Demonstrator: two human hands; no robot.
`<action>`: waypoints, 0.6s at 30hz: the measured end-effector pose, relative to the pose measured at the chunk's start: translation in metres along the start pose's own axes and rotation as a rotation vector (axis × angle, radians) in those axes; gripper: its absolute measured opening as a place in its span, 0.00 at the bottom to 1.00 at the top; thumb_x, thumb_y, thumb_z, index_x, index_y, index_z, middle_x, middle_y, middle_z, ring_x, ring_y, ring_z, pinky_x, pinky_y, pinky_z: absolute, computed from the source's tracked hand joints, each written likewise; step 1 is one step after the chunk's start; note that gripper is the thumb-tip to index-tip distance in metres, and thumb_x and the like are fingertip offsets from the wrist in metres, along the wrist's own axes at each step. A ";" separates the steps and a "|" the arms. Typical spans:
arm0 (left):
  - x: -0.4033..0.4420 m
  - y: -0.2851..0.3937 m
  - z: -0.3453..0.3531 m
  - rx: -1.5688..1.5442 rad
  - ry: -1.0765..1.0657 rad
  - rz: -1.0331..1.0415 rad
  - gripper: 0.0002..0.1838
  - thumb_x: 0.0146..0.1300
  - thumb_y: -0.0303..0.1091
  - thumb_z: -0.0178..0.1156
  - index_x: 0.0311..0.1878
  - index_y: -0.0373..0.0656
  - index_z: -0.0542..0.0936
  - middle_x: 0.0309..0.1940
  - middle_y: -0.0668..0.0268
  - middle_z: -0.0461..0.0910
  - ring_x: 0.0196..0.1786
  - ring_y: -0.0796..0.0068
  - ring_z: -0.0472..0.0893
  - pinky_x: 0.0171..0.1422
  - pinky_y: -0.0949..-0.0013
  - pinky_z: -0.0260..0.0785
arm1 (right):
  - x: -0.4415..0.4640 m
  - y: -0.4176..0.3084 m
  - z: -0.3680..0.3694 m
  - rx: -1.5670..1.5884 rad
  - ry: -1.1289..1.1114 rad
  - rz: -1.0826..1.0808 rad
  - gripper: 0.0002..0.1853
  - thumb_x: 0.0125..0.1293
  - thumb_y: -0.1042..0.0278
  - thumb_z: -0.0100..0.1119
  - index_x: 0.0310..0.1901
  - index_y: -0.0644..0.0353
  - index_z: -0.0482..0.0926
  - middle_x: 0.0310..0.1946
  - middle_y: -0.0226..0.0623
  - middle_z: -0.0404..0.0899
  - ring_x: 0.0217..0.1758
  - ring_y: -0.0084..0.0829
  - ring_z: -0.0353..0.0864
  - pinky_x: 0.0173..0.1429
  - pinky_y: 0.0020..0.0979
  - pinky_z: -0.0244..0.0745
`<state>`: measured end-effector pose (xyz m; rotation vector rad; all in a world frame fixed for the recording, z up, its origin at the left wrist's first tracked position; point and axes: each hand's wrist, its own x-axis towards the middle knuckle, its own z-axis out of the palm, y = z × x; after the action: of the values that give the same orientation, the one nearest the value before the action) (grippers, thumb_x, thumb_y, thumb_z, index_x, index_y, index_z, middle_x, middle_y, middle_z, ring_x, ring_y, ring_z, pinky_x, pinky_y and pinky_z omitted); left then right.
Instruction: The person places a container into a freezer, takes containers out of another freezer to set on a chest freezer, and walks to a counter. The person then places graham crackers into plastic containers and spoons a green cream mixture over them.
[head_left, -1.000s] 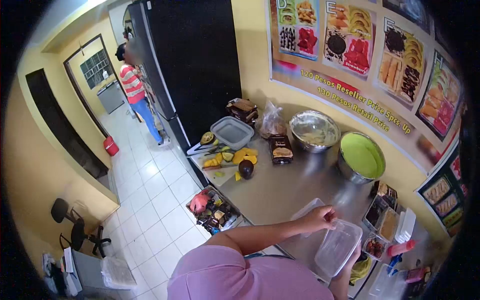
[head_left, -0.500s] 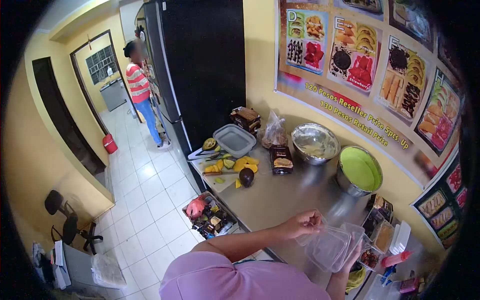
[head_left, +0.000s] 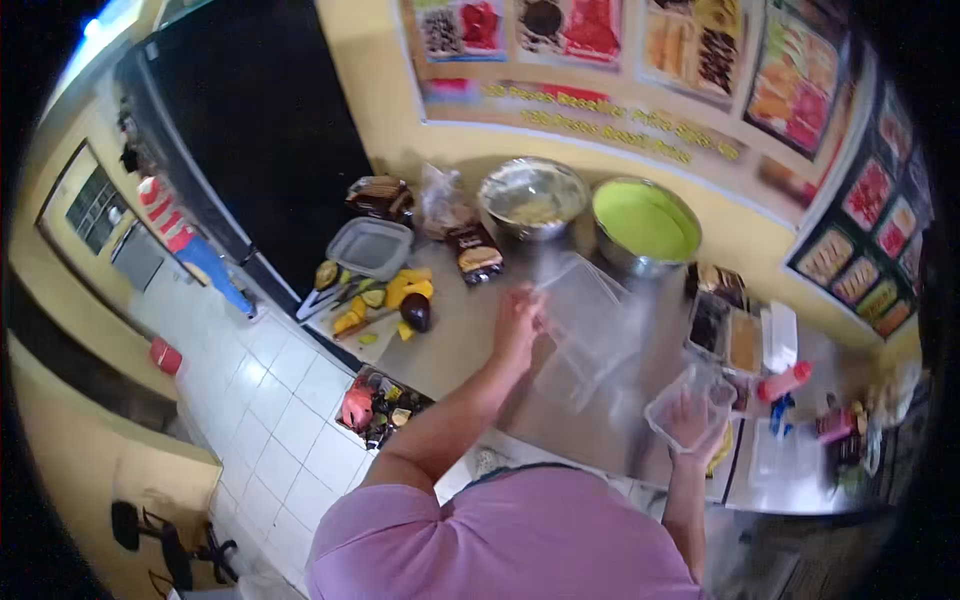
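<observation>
My left hand (head_left: 520, 325) reaches out over the steel table, its fingers pinching the edge of a clear rectangular plastic lid (head_left: 597, 305), which is smeared by motion. To the right, my right hand (head_left: 690, 430) holds a clear plastic tub (head_left: 664, 402); the fingers show through its wall. The two plastic pieces are apart. Beyond the lid stand a steel bowl of bright green mixture (head_left: 648, 222) and a steel bowl with pale cream (head_left: 533, 198) on its walls.
At the left, a cutting board (head_left: 345, 325) carries cut mango, a whole dark avocado (head_left: 416, 313) and a knife. A grey tub (head_left: 370, 248) and snack packs (head_left: 473, 252) are behind. Filled trays (head_left: 744, 340) and a pink bottle (head_left: 785, 381) sit right. A person (head_left: 175, 225) stands by the fridge.
My hands have moved apart: the left carries the lid forward and left over the table, the right keeps the tub. The view has turned right.
</observation>
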<state>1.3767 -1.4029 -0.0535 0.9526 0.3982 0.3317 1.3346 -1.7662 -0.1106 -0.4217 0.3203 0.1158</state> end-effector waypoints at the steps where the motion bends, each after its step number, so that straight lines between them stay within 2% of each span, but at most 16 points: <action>1: 0.011 -0.005 0.007 -0.013 0.042 -0.022 0.19 0.60 0.29 0.61 0.54 0.48 0.70 0.41 0.69 0.74 0.39 0.74 0.75 0.45 0.61 0.75 | -0.010 -0.001 0.006 -0.005 -0.006 0.034 0.45 0.60 0.30 0.54 0.71 0.53 0.57 0.65 0.44 0.64 0.66 0.47 0.63 0.70 0.53 0.58; 2: 0.028 -0.017 0.007 -0.068 0.004 -0.074 0.16 0.61 0.28 0.60 0.51 0.48 0.70 0.39 0.70 0.73 0.36 0.74 0.75 0.45 0.60 0.76 | -0.016 0.000 0.013 -0.009 -0.020 0.070 0.48 0.60 0.28 0.52 0.72 0.54 0.53 0.67 0.47 0.62 0.68 0.49 0.61 0.71 0.54 0.55; 4: 0.058 -0.050 0.010 0.010 -0.126 -0.033 0.13 0.63 0.30 0.59 0.49 0.49 0.70 0.37 0.69 0.72 0.35 0.74 0.75 0.48 0.58 0.77 | -0.021 0.001 0.000 -0.039 -0.148 0.123 0.51 0.61 0.27 0.49 0.74 0.54 0.44 0.69 0.49 0.58 0.73 0.51 0.56 0.73 0.55 0.51; 5: 0.081 -0.075 0.008 0.030 -0.109 -0.096 0.13 0.64 0.33 0.60 0.49 0.49 0.70 0.38 0.69 0.71 0.36 0.75 0.74 0.49 0.58 0.77 | -0.025 0.003 0.010 -0.032 -0.063 0.133 0.49 0.62 0.29 0.49 0.73 0.55 0.46 0.70 0.50 0.57 0.73 0.51 0.55 0.73 0.55 0.52; 6: 0.084 -0.084 0.016 0.217 -0.040 -0.131 0.16 0.64 0.38 0.61 0.53 0.47 0.71 0.45 0.68 0.75 0.45 0.71 0.77 0.54 0.56 0.75 | -0.031 0.003 0.012 -0.023 0.019 0.149 0.46 0.64 0.31 0.48 0.72 0.56 0.48 0.70 0.52 0.57 0.74 0.52 0.55 0.73 0.55 0.53; 8: 0.052 -0.088 0.032 0.733 -0.002 0.128 0.25 0.62 0.41 0.63 0.60 0.45 0.69 0.54 0.62 0.76 0.56 0.62 0.77 0.62 0.52 0.69 | -0.016 0.003 -0.025 -0.012 0.006 0.192 0.37 0.68 0.36 0.46 0.67 0.56 0.56 0.68 0.53 0.60 0.72 0.53 0.59 0.71 0.54 0.57; 9: 0.043 -0.095 0.026 0.732 -0.017 0.118 0.25 0.62 0.41 0.63 0.60 0.45 0.69 0.54 0.62 0.76 0.56 0.62 0.77 0.62 0.52 0.69 | -0.022 0.003 -0.025 -0.093 -0.028 0.183 0.29 0.70 0.41 0.45 0.62 0.57 0.62 0.64 0.51 0.66 0.66 0.51 0.66 0.66 0.52 0.65; 11: 0.025 -0.110 -0.001 1.230 -0.410 0.591 0.27 0.60 0.41 0.65 0.62 0.49 0.71 0.61 0.61 0.74 0.65 0.55 0.71 0.68 0.49 0.60 | -0.013 0.004 -0.043 -0.202 0.046 0.195 0.21 0.71 0.49 0.48 0.54 0.58 0.68 0.54 0.43 0.71 0.55 0.48 0.74 0.62 0.49 0.69; 12: 0.008 -0.109 -0.010 1.451 -0.524 0.627 0.24 0.60 0.43 0.64 0.59 0.52 0.75 0.61 0.62 0.74 0.66 0.55 0.69 0.69 0.46 0.58 | 0.000 0.004 -0.062 -0.322 0.014 0.213 0.22 0.72 0.51 0.45 0.57 0.58 0.66 0.50 0.38 0.71 0.53 0.44 0.74 0.59 0.48 0.71; 13: -0.012 -0.106 -0.018 1.669 -0.642 0.657 0.21 0.60 0.44 0.64 0.56 0.54 0.78 0.61 0.64 0.74 0.67 0.55 0.68 0.70 0.44 0.55 | -0.001 0.003 -0.061 -0.367 0.010 0.206 0.22 0.72 0.51 0.45 0.58 0.58 0.66 0.51 0.39 0.71 0.54 0.43 0.74 0.57 0.47 0.71; 14: -0.028 -0.109 -0.029 1.768 -0.640 0.632 0.14 0.60 0.46 0.62 0.48 0.56 0.83 0.58 0.67 0.76 0.69 0.60 0.65 0.70 0.33 0.48 | 0.000 0.006 -0.053 -0.415 0.003 0.203 0.22 0.73 0.52 0.44 0.59 0.59 0.65 0.53 0.39 0.71 0.54 0.41 0.74 0.56 0.47 0.72; 15: -0.041 -0.112 -0.039 1.769 -0.644 0.613 0.14 0.60 0.46 0.62 0.48 0.56 0.83 0.58 0.67 0.76 0.69 0.60 0.65 0.70 0.33 0.48 | 0.006 0.008 -0.052 -0.544 0.021 0.239 0.25 0.72 0.47 0.45 0.60 0.57 0.66 0.52 0.39 0.74 0.48 0.41 0.76 0.53 0.45 0.74; 18: -0.057 -0.106 -0.066 1.858 -0.431 0.503 0.13 0.60 0.46 0.60 0.47 0.58 0.83 0.60 0.67 0.75 0.73 0.60 0.60 0.71 0.33 0.46 | 0.026 0.031 -0.043 -0.560 0.045 0.235 0.24 0.72 0.50 0.46 0.61 0.56 0.65 0.50 0.38 0.75 0.45 0.39 0.77 0.51 0.43 0.75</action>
<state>1.3068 -1.4380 -0.1659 2.9029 -0.0697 0.1106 1.3417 -1.7550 -0.1679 -0.9412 0.3798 0.4319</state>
